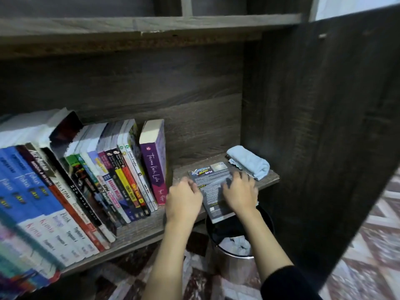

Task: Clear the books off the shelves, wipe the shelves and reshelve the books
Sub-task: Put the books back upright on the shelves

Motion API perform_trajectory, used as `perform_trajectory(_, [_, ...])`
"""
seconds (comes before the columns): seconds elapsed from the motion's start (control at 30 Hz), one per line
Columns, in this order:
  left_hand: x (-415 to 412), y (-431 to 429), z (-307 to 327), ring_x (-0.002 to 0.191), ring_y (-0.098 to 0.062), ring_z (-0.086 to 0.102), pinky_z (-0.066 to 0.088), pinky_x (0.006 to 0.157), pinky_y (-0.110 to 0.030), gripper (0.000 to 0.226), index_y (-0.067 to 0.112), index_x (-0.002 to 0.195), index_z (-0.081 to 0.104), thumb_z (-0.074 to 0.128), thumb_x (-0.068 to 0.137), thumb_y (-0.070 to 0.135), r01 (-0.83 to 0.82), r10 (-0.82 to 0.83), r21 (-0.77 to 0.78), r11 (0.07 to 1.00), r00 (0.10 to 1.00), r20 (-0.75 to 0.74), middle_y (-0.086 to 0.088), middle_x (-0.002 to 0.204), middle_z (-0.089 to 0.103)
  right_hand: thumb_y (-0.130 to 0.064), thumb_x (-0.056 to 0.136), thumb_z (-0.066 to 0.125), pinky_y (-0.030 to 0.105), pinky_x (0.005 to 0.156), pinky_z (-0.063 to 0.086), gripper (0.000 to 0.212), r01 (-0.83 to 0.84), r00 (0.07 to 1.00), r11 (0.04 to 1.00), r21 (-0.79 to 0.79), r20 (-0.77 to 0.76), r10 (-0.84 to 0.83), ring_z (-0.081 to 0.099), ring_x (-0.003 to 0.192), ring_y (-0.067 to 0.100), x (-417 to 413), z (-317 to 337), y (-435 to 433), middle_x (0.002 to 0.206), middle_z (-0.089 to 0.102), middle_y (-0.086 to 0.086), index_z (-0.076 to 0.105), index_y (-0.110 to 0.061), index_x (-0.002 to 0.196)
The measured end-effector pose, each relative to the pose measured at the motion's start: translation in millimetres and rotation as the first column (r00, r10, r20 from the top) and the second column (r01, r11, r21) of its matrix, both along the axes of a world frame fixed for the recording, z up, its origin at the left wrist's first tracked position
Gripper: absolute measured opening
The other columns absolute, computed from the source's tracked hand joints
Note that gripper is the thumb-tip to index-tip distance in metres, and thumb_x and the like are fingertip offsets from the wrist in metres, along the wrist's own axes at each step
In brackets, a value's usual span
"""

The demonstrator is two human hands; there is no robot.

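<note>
Lying flat on shelf [271, 179], near corner overhanging its front edge: grey book [213, 185] marked "SPM". Gripped at left edge by curled fingers of left hand [184, 198]; clasped from above by right hand [239, 191], fingers bent over cover. Between purple book [154, 161] and folded blue cloth [249, 162].

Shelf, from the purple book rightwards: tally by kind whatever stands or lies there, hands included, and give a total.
Upright books: 1, the purple book
Flat books: 1, the grey book, with both hands on it
Cloths: 1, the blue cloth
Hands: 2, left hand and right hand
Total: 5
</note>
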State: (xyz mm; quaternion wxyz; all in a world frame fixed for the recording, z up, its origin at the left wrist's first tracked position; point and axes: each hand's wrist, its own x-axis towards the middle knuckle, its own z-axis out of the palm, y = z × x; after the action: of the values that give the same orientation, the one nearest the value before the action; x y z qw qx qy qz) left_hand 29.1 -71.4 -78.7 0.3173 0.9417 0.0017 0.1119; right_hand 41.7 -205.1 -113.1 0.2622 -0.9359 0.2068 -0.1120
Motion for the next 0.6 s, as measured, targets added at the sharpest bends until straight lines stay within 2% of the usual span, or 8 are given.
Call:
perform_trajectory(0.1, [3.1,-11.1,-11.8,0.106,-0.034,0.058,0.047,0.088,-0.035,0.032,0.009,0.112,0.061,0.042,0.096,0.03,0.036,-0.01,0.096,0.995,0.966,-0.259,-0.016,0.115,0.063,-0.041,0.094,0.05,0.043,0.105,0.031,0.06,0.029,0.995,0.999,0.033,-0.093,-0.026,0.027,0.135,0.032,-4.5,-2.8,-9.7,0.145,0.031,0.012,0.032,-0.011,0.143])
perform_trajectory(0.23, [4.7,-24.3,-16.9,0.112,-0.033,0.055,0.044,0.09,-0.034,0.032,0.007,0.116,0.057,0.044,0.095,0.027,0.042,-0.016,0.067,0.997,0.935,-0.355,-0.017,0.121,0.058,-0.04,0.093,0.055,0.041,0.104,0.033,0.065,0.028,0.995,0.993,0.117,-0.102,-0.016,0.025,0.135,0.033,-7.2,-3.5,-19.3,0.144,0.03,0.015,0.03,-0.008,0.144])
perform_trajectory(0.3, [7.8,-27.6,-20.3,0.106,-0.031,0.057,0.046,0.081,-0.03,0.031,0.006,0.118,0.056,0.047,0.094,0.024,0.046,-0.047,-0.01,0.999,0.92,-0.39,-0.015,0.12,0.058,-0.039,0.091,0.059,0.04,0.106,0.032,0.067,0.032,0.995,0.982,0.186,-0.103,-0.013,0.027,0.134,0.035,-6.9,-4.3,-22.7,0.144,0.03,0.016,0.032,-0.008,0.144])
perform_trajectory(0.37, [13.2,-27.9,-25.2,0.084,-0.024,0.061,0.051,0.062,-0.025,0.031,0.006,0.117,0.056,0.05,0.094,0.024,0.033,-0.081,-0.118,0.992,0.898,-0.433,-0.011,0.113,0.06,-0.037,0.086,0.066,0.039,0.105,0.033,0.067,0.055,0.995,0.967,0.248,-0.097,-0.032,0.034,0.131,0.036,-5.1,-4.1,-27.6,0.141,0.036,0.017,0.039,-0.008,0.139])
perform_trajectory(0.43, [16.5,-26.7,-26.0,0.068,-0.024,0.062,0.056,0.054,-0.03,0.024,0.003,0.108,0.056,0.052,0.092,0.02,-0.019,-0.111,-0.264,0.964,0.876,-0.47,-0.012,0.095,0.062,-0.033,0.078,0.075,0.037,0.103,0.038,0.066,0.078,0.995,0.935,0.347,-0.08,-0.053,0.044,0.126,0.034,-4.3,-1.4,-33.9,0.135,0.047,0.015,0.046,-0.007,0.131])
perform_trajectory(0.47, [17.5,-25.7,-26.2,0.067,-0.027,0.062,0.056,0.058,-0.034,0.02,0.001,0.102,0.056,0.051,0.092,0.017,-0.032,-0.121,-0.304,0.952,0.874,-0.471,-0.014,0.088,0.062,-0.029,0.075,0.079,0.035,0.101,0.041,0.064,0.089,0.995,0.903,0.421,-0.069,-0.066,0.049,0.122,0.031,-4.0,-0.7,-37.4,0.129,0.053,0.013,0.05,-0.006,0.126])
perform_trajectory(0.53, [18.9,-22.9,-25.8,0.084,-0.034,0.065,0.052,0.071,-0.039,0.015,0.001,0.097,0.056,0.048,0.091,0.012,-0.022,-0.137,-0.327,0.945,0.879,-0.457,-0.022,0.094,0.064,-0.017,0.072,0.082,0.03,0.089,0.046,0.048,0.11,0.994,0.786,0.609,-0.058,-0.094,0.059,0.107,0.025,-4.8,2.0,-41.9,0.11,0.062,0.007,0.057,-0.005,0.111])
perform_trajectory(0.6, [16.9,-20.4,-22.1,0.096,-0.03,0.061,0.043,0.072,-0.029,0.01,0.004,0.095,0.055,0.046,0.093,0.009,-0.004,-0.171,-0.364,0.931,0.878,-0.447,-0.02,0.101,0.063,-0.005,0.07,0.082,0.033,0.081,0.053,0.04,0.101,0.994,0.621,0.777,-0.057,-0.091,0.065,0.091,0.025,-6.1,2.4,-42.7,0.099,0.068,0.009,0.06,-0.001,0.103])
